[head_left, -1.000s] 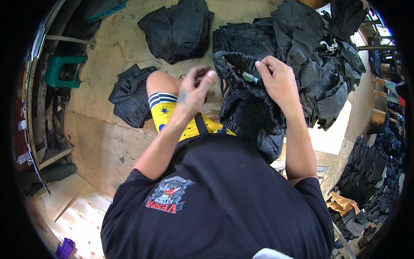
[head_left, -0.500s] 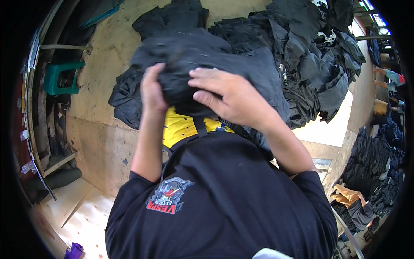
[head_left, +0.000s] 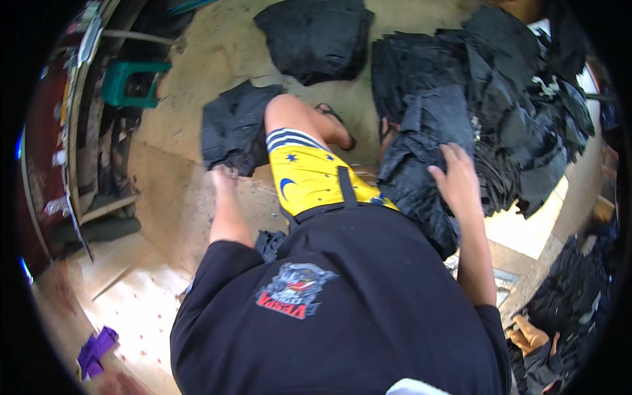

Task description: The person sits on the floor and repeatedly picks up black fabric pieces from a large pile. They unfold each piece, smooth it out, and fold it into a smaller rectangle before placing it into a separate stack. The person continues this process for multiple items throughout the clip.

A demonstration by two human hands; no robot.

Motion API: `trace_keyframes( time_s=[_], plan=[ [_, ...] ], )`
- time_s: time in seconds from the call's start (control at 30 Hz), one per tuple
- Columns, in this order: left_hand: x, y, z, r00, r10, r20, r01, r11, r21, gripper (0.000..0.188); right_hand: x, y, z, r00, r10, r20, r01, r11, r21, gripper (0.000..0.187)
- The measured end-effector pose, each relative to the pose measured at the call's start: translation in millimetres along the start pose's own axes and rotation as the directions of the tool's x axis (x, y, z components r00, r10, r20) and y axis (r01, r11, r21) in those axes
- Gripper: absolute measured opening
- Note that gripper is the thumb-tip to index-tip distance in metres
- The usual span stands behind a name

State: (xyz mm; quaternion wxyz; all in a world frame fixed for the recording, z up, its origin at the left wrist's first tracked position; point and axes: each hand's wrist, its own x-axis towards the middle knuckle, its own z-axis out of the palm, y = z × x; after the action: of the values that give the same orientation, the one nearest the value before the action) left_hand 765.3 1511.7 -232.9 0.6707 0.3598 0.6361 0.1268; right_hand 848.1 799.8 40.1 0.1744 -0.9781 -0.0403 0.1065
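At the near edge of a folded black garment (head_left: 238, 122), left of my bent leg, my left hand (head_left: 225, 174) has its fingers curled onto the cloth. A dark, worn-looking cloth garment (head_left: 428, 125) drapes over my right leg. My right hand (head_left: 456, 176) lies on its right side with fingers stretched out, open. Another folded black garment (head_left: 316, 39) is spread on the floor ahead of my feet. The exact kind of these garments cannot be made out.
A big heap of black garments (head_left: 507, 99) with pale ties spreads at the right. A green plastic stool (head_left: 118, 83) stands at the left by a wooden frame. Purple cloth (head_left: 97, 351) lies at lower left, more dark clothes (head_left: 569, 286) at lower right.
The dark bundle both hands held over my lap is gone from there. My hands have moved apart, left to the garment at the left, right to the one on my right leg.
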Motion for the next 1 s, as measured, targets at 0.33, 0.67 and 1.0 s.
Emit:
trace_keyframes(
  time_s=[0.33,0.67,1.0],
  plan=[
    [-95.2,-73.8,117.8,0.85,0.522,0.067,-0.519,0.81,0.272,0.062,29.2,16.4,-41.7,0.978,0.158,-0.135,-0.129,0.971,0.2,0.027],
    [-412.2,-86.3,275.9,0.42,0.027,0.907,-0.53,0.819,0.221,0.066,56.1,-5.6,-81.9,0.971,0.165,-0.175,-0.035,0.817,0.576,0.025],
    [-473.8,-133.3,282.6,0.346,-0.332,0.877,-0.373,0.809,0.453,0.094,43.7,-20.0,-89.4,0.985,0.129,-0.117,-0.029,0.785,0.619,0.023]
  ],
)
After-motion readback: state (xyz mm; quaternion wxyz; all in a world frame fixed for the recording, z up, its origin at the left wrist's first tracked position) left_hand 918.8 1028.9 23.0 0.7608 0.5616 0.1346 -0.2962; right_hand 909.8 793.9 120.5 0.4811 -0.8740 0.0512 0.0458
